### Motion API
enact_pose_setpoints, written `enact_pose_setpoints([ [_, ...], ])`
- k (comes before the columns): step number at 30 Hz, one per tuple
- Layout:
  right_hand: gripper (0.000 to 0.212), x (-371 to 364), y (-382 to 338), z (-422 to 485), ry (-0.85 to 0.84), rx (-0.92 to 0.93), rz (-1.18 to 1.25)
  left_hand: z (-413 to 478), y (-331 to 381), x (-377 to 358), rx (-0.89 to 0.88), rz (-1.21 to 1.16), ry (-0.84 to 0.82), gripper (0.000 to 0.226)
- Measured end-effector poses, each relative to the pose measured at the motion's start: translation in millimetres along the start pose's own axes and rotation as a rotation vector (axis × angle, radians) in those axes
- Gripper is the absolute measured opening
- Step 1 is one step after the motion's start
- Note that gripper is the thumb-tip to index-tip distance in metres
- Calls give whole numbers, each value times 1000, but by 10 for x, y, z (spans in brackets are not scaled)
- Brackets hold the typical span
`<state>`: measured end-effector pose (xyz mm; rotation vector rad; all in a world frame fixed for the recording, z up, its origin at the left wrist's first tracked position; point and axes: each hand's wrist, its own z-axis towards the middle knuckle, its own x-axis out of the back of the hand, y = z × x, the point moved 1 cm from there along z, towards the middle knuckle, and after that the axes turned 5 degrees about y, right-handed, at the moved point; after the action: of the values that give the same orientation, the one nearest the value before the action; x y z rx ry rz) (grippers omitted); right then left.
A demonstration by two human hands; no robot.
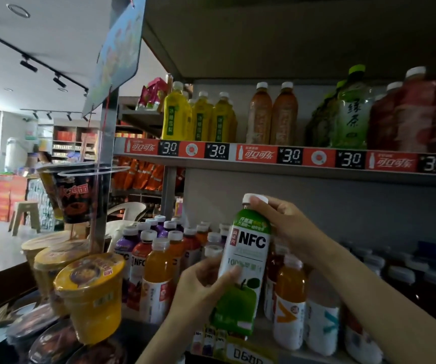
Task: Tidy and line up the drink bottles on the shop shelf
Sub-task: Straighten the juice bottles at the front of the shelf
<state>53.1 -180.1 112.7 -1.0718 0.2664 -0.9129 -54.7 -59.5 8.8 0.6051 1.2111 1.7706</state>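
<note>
We hold the green NFC bottle point(243, 261) upright, label outward: left hand point(201, 287) wrapped round its middle, right hand point(280, 222) pinching its cap, above the shelf point(264, 334) gap.

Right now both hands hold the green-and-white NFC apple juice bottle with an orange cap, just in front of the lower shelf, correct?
Nearly. The head view shows the cap is white, not orange. Otherwise yes: the left hand and the right hand hold the green-and-white NFC apple juice bottle in front of the lower shelf.

left hand point(201, 287) gripping, right hand point(277, 222) raised, fingers curled
</note>
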Motion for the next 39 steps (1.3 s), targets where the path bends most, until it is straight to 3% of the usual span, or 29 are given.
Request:
enact_pose_setpoints([
  [7,66,298,121,-407,-97,-157,52,-13,59,-389,-51,-105,-33,45],
  [12,69,410,230,-492,38,-144,163,113,90,-534,-94,-76,-97,54],
  [18,50,463,199,-365,99,-155,101,408,-20,-467,-146,107,-141,54],
  [22,37,578,64,-137,34,-105,-167,617,-122,-410,-199,219,-214,45],
  [28,44,726,17,202,82,71,-206,1100,5,-427,-288,264,-314,34],
  [34,53,693,231,423,162,310,-231,1586,81,-410,-309,354,-372,57],
  [39,44,739,510,647,193,293,-241,1879,108,-425,-301,619,-439,64],
])
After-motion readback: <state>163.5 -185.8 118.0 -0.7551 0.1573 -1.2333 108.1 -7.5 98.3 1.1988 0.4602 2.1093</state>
